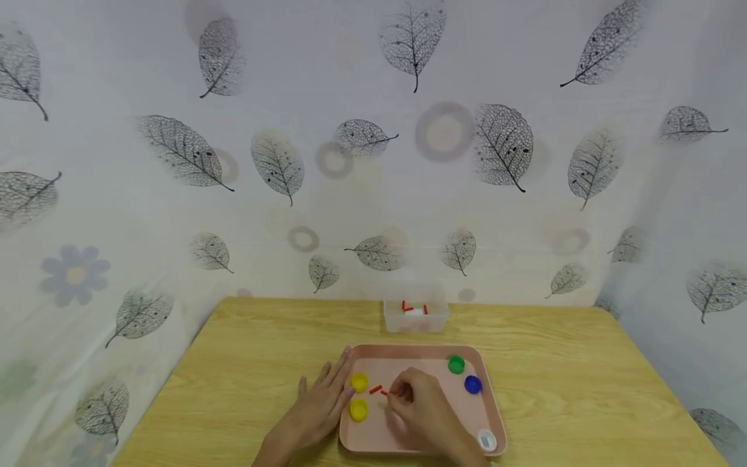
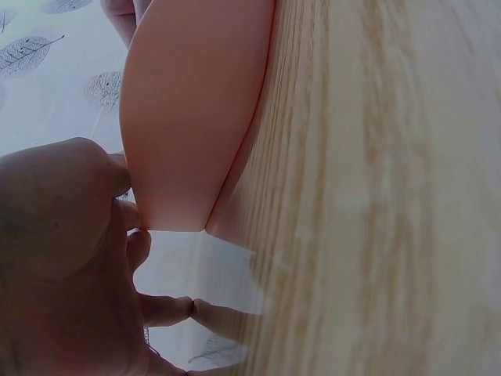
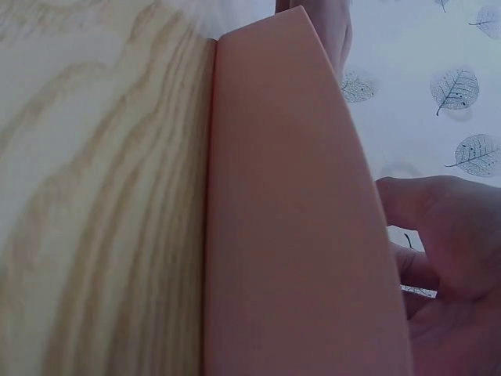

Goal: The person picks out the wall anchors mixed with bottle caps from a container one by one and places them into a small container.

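Observation:
A pink tray [image 1: 420, 444] lies on the table. My left hand [image 1: 318, 405] rests against its left rim with fingers straight; in the left wrist view this hand [image 2: 70, 251] touches the tray's wall [image 2: 192, 110]. Over the tray, my right hand [image 1: 423, 402] pinches a small red stick between thumb and fingertips. A second red stick [image 1: 375, 389] lies just left of it. Two yellow caps [image 1: 358, 410] sit along the tray's left side, near my left fingers. In the right wrist view the tray wall hides the right fingertips.
At the tray's right side are a green cap [image 1: 456, 364], a blue cap [image 1: 473, 384] and a round white piece [image 1: 487, 440]. Behind the tray, a clear plastic box [image 1: 415, 322] holds several red sticks. A leaf-patterned curtain [image 1: 373, 194] hangs behind the wooden table [image 1: 262, 350].

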A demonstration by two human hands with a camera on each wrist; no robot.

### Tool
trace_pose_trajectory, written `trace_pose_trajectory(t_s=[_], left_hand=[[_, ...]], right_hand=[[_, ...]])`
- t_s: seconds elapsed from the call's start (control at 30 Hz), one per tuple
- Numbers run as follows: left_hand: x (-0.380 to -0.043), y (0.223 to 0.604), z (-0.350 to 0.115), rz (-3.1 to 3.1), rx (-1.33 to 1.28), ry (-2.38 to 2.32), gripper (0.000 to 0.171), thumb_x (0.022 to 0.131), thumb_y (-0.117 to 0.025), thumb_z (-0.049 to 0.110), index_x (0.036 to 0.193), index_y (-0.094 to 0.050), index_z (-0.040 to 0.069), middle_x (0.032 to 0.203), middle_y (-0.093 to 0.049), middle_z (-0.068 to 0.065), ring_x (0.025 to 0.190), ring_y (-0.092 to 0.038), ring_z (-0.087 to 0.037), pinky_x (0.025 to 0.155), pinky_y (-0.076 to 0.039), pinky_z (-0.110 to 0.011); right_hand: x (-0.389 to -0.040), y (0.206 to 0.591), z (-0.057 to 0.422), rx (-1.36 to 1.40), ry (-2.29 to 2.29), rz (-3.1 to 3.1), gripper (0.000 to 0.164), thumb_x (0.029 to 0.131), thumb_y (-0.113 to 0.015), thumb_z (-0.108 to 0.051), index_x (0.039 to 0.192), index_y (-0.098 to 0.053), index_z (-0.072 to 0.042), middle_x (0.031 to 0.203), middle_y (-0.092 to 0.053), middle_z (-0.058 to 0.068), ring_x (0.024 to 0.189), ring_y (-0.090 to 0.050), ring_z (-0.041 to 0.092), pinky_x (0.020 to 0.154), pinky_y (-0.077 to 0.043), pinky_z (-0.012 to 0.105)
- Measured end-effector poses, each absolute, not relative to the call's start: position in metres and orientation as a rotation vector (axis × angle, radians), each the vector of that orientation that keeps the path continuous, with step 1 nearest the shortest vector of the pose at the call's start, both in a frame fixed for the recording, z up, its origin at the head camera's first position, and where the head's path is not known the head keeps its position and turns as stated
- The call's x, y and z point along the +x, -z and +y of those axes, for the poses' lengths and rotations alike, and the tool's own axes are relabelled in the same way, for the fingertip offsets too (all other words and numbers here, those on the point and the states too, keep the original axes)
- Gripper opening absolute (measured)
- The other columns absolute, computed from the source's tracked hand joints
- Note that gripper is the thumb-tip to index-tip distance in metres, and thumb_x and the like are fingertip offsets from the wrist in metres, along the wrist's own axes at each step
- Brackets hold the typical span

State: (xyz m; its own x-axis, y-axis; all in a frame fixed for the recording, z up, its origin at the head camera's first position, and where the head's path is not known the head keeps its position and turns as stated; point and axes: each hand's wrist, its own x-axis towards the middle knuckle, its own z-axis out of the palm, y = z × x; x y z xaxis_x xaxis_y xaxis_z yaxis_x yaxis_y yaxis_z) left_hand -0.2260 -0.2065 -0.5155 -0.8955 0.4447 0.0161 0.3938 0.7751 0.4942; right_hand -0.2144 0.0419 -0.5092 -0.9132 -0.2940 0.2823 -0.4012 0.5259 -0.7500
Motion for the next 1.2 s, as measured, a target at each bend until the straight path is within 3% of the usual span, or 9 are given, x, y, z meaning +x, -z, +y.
trace_pose_trajectory(t_s=[0.43, 1.0, 1.2], left_hand=[[-0.226, 0.516, -0.206, 2.865, 0.677, -0.763, 0.063, 0.112, -0.03, 0.046, 0.167, -0.01, 0.021, 0.173, -0.008, 0.003, 0.151, -0.022, -0.046, 0.102, -0.007, -0.087], [-0.225, 0.512, -0.205, 2.867, 0.689, -0.766, 0.062, 0.113, -0.03, 0.044, 0.167, -0.011, 0.019, 0.173, -0.007, 0.002, 0.151, -0.022, -0.047, 0.103, -0.007, -0.087], [-0.225, 0.514, -0.206, 2.873, 0.701, -0.756, 0.063, 0.113, -0.03, 0.043, 0.167, -0.011, 0.018, 0.173, -0.008, 0.002, 0.151, -0.022, -0.047, 0.102, -0.008, -0.087]], right_hand=[[-0.227, 0.48, 0.061, 0.585, -1.249, -2.6, 0.018, 0.086, -0.077, -0.001, 0.079, -0.069, -0.016, 0.073, -0.062, -0.011, 0.065, -0.052, 0.003, 0.059, -0.049, 0.022], [-0.268, 0.453, 0.082, 0.588, -1.169, -2.495, 0.017, 0.082, -0.079, 0.003, 0.081, -0.069, -0.011, 0.074, -0.062, -0.007, 0.066, -0.055, 0.006, 0.06, -0.05, 0.023], [-0.286, 0.451, 0.086, 0.515, -1.155, -2.518, 0.011, 0.086, -0.078, -0.001, 0.084, -0.069, -0.007, 0.076, -0.063, -0.003, 0.067, -0.057, 0.009, 0.061, -0.05, 0.024]])
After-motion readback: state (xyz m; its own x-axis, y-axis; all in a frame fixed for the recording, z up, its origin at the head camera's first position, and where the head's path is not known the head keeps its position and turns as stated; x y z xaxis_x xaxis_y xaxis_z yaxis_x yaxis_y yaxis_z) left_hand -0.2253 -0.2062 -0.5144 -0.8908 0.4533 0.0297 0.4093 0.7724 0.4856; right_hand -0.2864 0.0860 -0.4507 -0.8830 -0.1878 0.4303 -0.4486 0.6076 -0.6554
